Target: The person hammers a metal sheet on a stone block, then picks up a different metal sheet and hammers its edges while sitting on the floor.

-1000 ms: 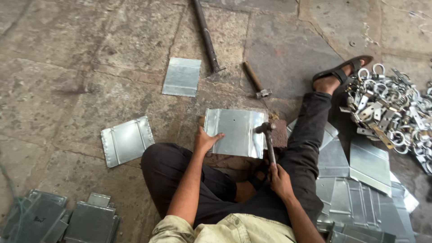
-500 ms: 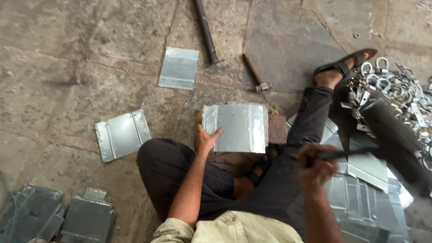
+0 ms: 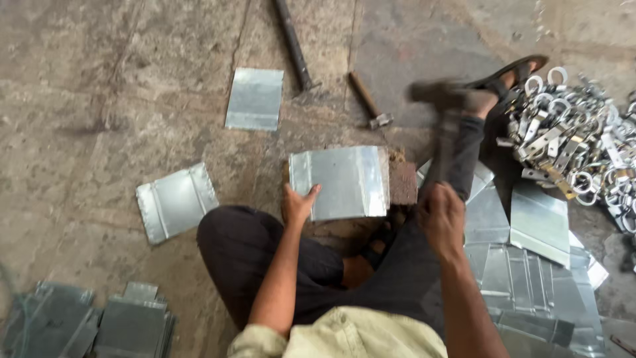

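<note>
Hammer (image 3: 442,126) is rising blurred in the closed right hand (image 3: 442,217), its handle running away from the body; the metal sheet (image 3: 341,182) is lying on the floor (image 3: 99,99) just left, with the left hand (image 3: 298,204) pressing its near-left corner.

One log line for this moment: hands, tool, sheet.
left hand: pressing metal sheet on block | right hand: gripping hammer, raised, motion-blurred | spare hammer: on floor
</note>
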